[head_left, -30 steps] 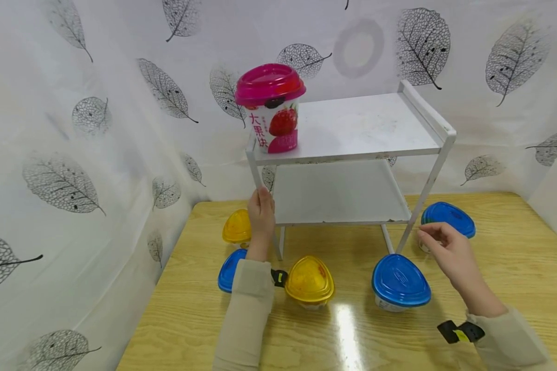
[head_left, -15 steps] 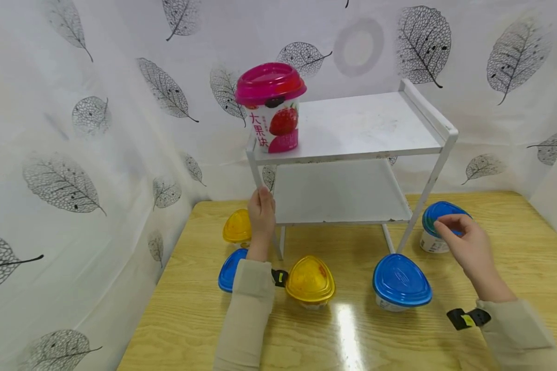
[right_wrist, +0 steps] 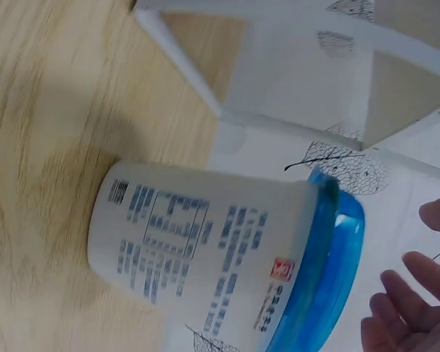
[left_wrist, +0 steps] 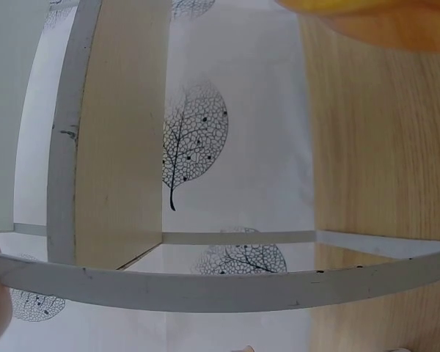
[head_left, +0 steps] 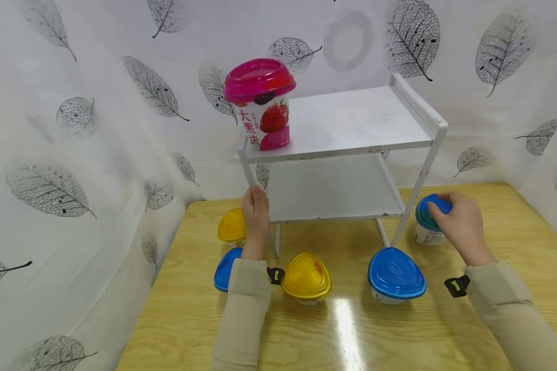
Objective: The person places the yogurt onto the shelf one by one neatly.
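While the left hand (head_left: 255, 210) clasps the left near upright (head_left: 246, 167) of the white two-tier rack (head_left: 353, 121), fingers curled round it, the right hand (head_left: 461, 224) hovers at the far-right blue-lidded tub (head_left: 428, 235); its fingers (right_wrist: 433, 277) loosely bent, thumb apart, just off the lid (right_wrist: 346, 257); tub upright on wood-grain table (head_left: 315, 340), right of rack; pink-lidded strawberry cup (head_left: 262, 113) on rack's top left; leaf-print curtain (head_left: 102, 36) behind.
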The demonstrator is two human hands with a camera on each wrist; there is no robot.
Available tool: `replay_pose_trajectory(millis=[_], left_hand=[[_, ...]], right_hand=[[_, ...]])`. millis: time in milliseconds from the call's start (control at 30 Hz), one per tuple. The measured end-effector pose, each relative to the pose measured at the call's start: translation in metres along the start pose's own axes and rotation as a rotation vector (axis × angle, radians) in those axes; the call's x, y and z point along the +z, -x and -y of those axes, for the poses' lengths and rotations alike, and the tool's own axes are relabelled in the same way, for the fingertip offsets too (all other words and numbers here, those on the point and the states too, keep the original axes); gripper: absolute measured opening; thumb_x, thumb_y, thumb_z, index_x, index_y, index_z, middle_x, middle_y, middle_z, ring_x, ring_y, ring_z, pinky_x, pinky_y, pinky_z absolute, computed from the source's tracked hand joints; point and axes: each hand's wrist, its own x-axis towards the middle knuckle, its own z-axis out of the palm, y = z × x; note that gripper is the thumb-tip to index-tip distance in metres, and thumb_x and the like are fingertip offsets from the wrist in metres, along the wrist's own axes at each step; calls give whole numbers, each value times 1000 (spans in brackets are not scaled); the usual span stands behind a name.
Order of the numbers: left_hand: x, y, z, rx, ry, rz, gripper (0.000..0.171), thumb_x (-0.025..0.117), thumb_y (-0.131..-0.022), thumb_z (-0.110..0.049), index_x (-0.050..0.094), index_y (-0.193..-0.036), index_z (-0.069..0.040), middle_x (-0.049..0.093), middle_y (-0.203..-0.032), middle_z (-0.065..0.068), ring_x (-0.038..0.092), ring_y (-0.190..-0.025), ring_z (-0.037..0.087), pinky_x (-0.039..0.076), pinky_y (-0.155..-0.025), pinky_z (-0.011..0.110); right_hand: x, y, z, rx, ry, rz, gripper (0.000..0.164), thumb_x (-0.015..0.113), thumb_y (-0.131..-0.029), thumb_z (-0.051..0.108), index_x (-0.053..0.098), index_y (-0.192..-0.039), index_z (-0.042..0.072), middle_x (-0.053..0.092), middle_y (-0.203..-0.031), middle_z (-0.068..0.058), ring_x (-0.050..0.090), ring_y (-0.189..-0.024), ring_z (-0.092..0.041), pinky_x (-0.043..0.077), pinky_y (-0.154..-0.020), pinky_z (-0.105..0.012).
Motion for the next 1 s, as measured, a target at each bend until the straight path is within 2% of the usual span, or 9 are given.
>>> replay_pose_trajectory(millis=[133, 267, 367, 733, 833, 1000], left_hand=[[0, -1, -1, 25, -15, 3, 60, 32, -84, -53, 30, -64, 3, 27, -51, -9, 23, -42, 2, 18, -40, 17], [0, -1, 0, 4, -24, -5, 54, 32, -83, -55, 32, -63, -5, 28, -50, -9, 24, -42, 2, 18, -40, 17], [0, 0, 1, -10, -28, 0, 50, 32, -82, -56, 33, -64, -10, 28, -50, -9, 24, -42, 2, 18, -40, 17], [0, -2, -1, 4, -37, 6, 52, 31, -83, -55, 32, -64, -7, 28, -50, -6, 24, -43, 1, 19, -40, 17], [0, -1, -1, 4, -41, 7, 53, 31, -83, -55, 33, -64, -6, 28, -50, -6, 24, -43, 1, 19, -41, 17], [0, -1, -1, 0, -38, 8, 51, 32, -82, -56, 33, -64, -8, 28, -50, -7, 24, -43, 2, 18, -41, 17]], right_hand=[[4, -5, -5, 13, 155, 28, 55, 56, -86, 31, 45, -109, -18, 44, -103, -38, 37, -95, -52, 33, -75, -60], [6, -6, -7, 34, 300, 66, 71, 54, -84, 43, 41, -107, -22, 40, -101, -39, 33, -91, -51, 31, -70, -60], [6, -5, -7, 55, 348, 93, 78, 52, -83, 49, 39, -103, -25, 38, -97, -41, 32, -87, -51, 31, -66, -59], [2, -11, -15, 90, 332, 210, 85, 49, -81, 56, 38, -99, -27, 35, -91, -40, 30, -82, -49, 32, -62, -55], [0, -13, -19, 69, 293, 237, 85, 51, -81, 53, 37, -104, -27, 34, -95, -42, 30, -85, -52, 33, -63, -58], [-4, -17, -22, -4, 208, 308, 78, 58, -81, 39, 31, -116, -25, 33, -106, -45, 30, -94, -58, 34, -70, -65]])
